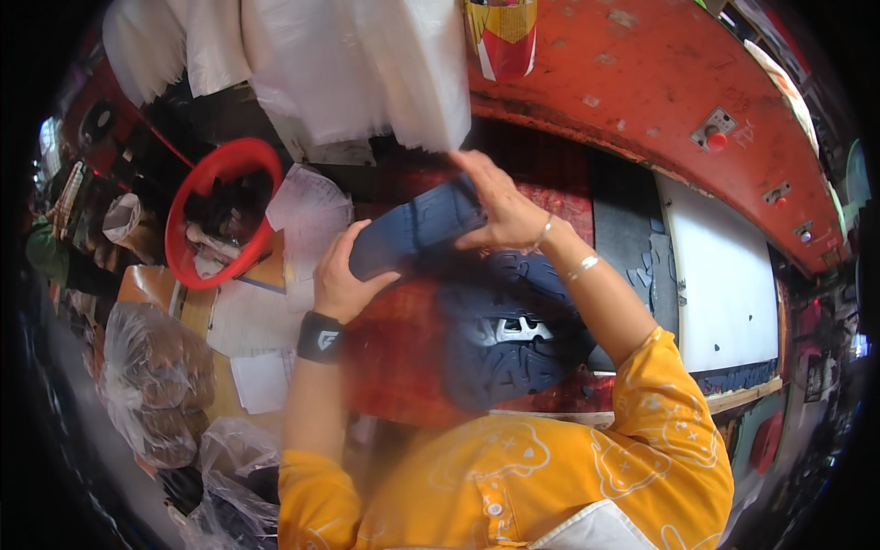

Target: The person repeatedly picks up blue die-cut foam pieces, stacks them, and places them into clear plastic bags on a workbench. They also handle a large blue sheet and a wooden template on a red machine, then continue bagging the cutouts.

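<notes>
A thick stack of dark blue flat pieces (417, 227) is held up between both my hands, over the red worktop. My left hand (346, 278), with a black wristband, is closed round its left end. The right hand (500, 203), wearing bracelets, clasps the other end, its fingers along the upper side and its thumb below. Beneath and to the right lie dark blue sheets with cut outlines (509, 371), slightly blurred. On them sits a silver metal piece with openings (518, 330), whose exact kind I cannot make out.
A red machine beam with buttons (632, 101) spans the far right. White plastic bags (357, 73) hang at the far side. On the left stand a red basket (179, 234), paper sheets (247, 316) and filled clear bags (151, 367). A white board (720, 275) lies right.
</notes>
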`<state>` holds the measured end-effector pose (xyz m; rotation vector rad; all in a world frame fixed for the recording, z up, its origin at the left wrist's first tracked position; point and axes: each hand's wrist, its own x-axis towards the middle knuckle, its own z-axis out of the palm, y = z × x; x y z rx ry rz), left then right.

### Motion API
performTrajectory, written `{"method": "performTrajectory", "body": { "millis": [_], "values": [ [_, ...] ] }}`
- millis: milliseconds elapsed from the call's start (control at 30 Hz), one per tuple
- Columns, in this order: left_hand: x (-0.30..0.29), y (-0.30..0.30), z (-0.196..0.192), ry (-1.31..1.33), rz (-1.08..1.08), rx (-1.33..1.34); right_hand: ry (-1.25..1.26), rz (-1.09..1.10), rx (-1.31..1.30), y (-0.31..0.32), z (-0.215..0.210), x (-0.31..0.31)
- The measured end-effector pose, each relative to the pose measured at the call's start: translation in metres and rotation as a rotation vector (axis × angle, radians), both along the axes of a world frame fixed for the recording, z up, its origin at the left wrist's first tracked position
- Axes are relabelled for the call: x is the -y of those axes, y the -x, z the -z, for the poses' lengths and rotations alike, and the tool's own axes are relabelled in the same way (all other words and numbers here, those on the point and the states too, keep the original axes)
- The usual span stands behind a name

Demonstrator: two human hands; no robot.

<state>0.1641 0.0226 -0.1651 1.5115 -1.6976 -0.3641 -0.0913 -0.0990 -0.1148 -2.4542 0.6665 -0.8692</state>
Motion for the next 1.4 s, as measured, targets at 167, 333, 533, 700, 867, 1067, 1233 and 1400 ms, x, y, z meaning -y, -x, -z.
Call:
{"method": "performTrajectory", "body": {
  "millis": [167,333,533,700,867,1067,1233,1400],
  "values": [
    [0.000,0.005,-0.017,0.035,-0.018,-0.040,-0.322,-0.049,-0.261,0.008,-0.007,0.002],
    [0.011,0.011,-0.009,0.044,0.026,0.029,-0.236,-0.142,-0.096,0.013,0.010,-0.002],
    [0.017,0.008,0.001,-0.034,0.029,0.003,-0.191,-0.055,-0.057,0.012,0.015,0.002],
    [0.015,0.009,-0.002,-0.015,0.013,-0.012,-0.116,-0.078,-0.104,0.010,0.015,0.005],
    [0.011,0.010,-0.007,0.053,0.047,0.033,-0.042,-0.136,-0.063,0.006,0.014,0.011],
    [0.013,0.012,-0.006,0.057,0.032,0.002,0.248,-0.065,-0.463,-0.015,-0.023,0.001],
    [0.005,0.013,0.006,0.138,-0.012,0.052,0.241,-0.240,-0.703,-0.079,-0.040,-0.015],
    [-0.017,0.012,-0.003,0.122,-0.061,0.025,0.090,-0.324,-0.813,-0.099,-0.041,-0.022]
  ]
}}
